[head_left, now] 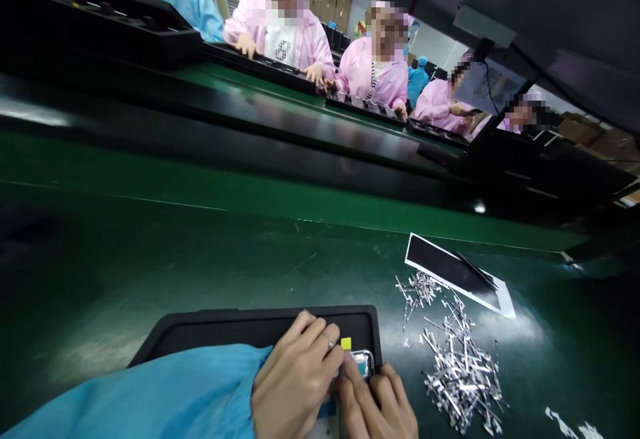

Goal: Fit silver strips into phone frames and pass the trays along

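A flat phone-like housing (369,360) with a rounded silver rim shows at the right end of a black tray (220,334). My left hand (300,372), in a blue sleeve with a ring on one finger, curls over the housing from the left. From the lower right, my right hand (377,404) presses bent fingers against it. The fingertips of both hands meet at its middle, so whatever small piece may be between them is hidden. Just above the housing sticks up a small yellow tab (346,344).
Right of the tray lies a pile of thin silvery strips (465,372). Behind it is a white-edged black sheet (450,271) with dark slim strips on it. White scraps (575,424) lie at lower right. Beyond a dark conveyor (280,139), several co-workers in pink and blue handle trays.
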Tool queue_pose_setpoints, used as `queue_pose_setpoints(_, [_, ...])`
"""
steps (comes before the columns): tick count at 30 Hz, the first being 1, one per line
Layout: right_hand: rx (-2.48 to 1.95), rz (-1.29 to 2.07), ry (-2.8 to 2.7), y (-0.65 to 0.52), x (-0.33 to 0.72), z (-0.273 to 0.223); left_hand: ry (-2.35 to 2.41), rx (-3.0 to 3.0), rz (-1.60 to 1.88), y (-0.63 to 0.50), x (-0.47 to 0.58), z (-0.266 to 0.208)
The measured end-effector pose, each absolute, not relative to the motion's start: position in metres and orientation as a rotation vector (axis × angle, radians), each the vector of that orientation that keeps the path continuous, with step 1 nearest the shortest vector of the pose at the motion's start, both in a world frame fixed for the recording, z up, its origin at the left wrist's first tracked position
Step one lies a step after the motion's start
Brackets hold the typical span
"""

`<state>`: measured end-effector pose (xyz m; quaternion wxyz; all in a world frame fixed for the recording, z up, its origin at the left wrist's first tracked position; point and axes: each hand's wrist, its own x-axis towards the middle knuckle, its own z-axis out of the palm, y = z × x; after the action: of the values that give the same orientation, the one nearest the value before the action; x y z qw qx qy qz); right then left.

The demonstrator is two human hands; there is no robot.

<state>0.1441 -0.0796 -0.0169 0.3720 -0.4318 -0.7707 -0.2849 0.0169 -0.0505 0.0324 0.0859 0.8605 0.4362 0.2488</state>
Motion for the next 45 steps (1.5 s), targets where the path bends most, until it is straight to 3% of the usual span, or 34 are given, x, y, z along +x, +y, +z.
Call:
queue_pose_setpoints(12, [-1.13, -0.76, -1.983, -0.079, 0.141, -0.009, 1.247, 2.385, 0.54, -0.038, 0.002, 0.038])
queue_pose_setpoints(20, [-1.067, -0.682, -2.208, -0.079, 0.153, 0.008, 1.307, 2.414, -0.008, -0.018, 0.002, 0.054])
queue_pose_setpoints(45, [-1.107, -0.604, -2.295, -0.082, 0.153, 0.015, 1.176, 2.067, 0.0, -0.006, -0.007, 0.049])
